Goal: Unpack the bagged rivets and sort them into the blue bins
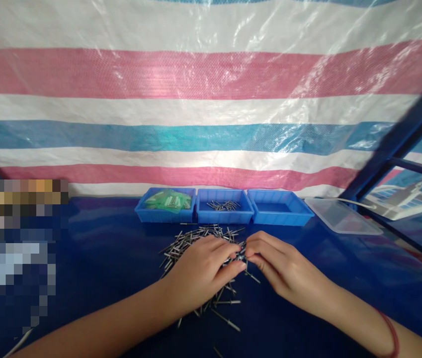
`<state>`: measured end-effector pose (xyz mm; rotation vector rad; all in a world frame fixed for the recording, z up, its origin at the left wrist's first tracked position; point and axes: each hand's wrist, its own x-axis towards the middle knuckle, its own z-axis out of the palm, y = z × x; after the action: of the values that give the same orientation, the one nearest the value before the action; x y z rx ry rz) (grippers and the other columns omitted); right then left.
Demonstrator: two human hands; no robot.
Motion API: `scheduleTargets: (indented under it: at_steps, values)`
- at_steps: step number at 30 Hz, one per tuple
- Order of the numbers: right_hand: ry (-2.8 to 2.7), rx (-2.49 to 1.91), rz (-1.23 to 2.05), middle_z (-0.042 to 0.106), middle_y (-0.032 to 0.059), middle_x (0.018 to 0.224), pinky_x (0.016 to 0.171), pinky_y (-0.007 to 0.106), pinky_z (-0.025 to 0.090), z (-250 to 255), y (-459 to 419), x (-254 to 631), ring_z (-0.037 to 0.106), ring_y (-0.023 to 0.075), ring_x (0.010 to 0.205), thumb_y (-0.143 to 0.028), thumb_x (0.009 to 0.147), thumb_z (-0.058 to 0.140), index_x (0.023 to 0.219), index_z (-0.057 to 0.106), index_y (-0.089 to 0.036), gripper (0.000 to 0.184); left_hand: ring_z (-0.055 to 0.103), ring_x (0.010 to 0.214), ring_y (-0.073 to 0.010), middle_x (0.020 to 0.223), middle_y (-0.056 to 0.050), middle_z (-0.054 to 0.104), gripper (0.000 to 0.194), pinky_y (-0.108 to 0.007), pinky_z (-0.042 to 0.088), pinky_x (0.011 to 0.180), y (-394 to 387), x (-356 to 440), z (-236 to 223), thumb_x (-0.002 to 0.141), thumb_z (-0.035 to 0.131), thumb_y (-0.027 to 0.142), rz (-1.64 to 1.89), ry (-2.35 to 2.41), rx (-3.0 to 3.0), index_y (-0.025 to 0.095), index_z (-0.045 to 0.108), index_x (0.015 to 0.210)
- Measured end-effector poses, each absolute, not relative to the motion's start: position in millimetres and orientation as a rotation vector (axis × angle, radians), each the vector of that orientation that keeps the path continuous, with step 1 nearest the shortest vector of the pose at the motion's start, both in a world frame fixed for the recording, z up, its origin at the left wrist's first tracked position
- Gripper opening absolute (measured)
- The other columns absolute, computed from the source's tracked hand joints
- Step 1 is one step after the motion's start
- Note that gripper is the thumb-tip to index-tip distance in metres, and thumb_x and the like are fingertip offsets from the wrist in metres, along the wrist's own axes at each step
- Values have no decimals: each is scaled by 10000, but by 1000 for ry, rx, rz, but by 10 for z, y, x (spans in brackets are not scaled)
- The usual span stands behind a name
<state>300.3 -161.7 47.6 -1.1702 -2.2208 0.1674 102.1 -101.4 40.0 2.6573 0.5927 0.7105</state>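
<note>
A loose pile of blind rivets [184, 243], thin silver pins with thicker sleeves, lies on the dark blue table. Over the pile's right side, my left hand [211, 263] curls its thumb and fingers around a few rivets [241, 254]. My right hand [281, 263] meets it from the right, thumb and fingertips pinched together at the same rivets. The fingertips partly hide how many are held. Just below the right fingertips a single rivet [253, 277] shows at a slant; whether it is held or lying on the table I cannot tell.
Behind the pile stand three blue bins in a row: the left bin [166, 217] with green packets, the middle bin [225, 217] with some rivets, and the right bin [283, 219]. A translucent lid [341, 216] lies to their right. Stray rivets [227, 320] lie nearer me.
</note>
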Motion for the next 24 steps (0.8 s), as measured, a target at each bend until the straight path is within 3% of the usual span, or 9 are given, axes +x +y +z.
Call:
scheduleTargets:
  at_steps: [3,11,16,24]
  values:
    - [-2076,-1061,283,584,39,894,719,248,487,439,-1671,2899,578,129,822,-104,903,462,937,540,-200,129,569,806,-148,831,-13,645,193,-281,423,770,-1051,1037,413,947,415,215,708,594,2595,177,590,873]
    - [-1586,-1202,541,547,-26,739,501,214,466,334,-1700,2805,518,93,560,-263,835,610,953,526,-232,148,562,773,-126,814,-9,624,120,-240,418,726,-1075,1064,415,908,485,185,791,643,2405,173,585,844]
    - [-1654,-1155,515,578,11,829,560,224,488,381,-1712,2785,573,111,672,-229,840,606,841,606,-223,6,561,725,-124,775,-4,620,75,-240,425,696,-1091,1077,418,879,538,201,815,647,2403,170,592,838]
    - [-1771,-1093,338,582,21,905,590,224,483,424,-1749,2805,574,105,716,-115,855,556,980,609,-243,187,552,692,-100,789,4,598,54,-220,434,671,-1085,1051,455,874,531,171,941,597,2387,181,583,877]
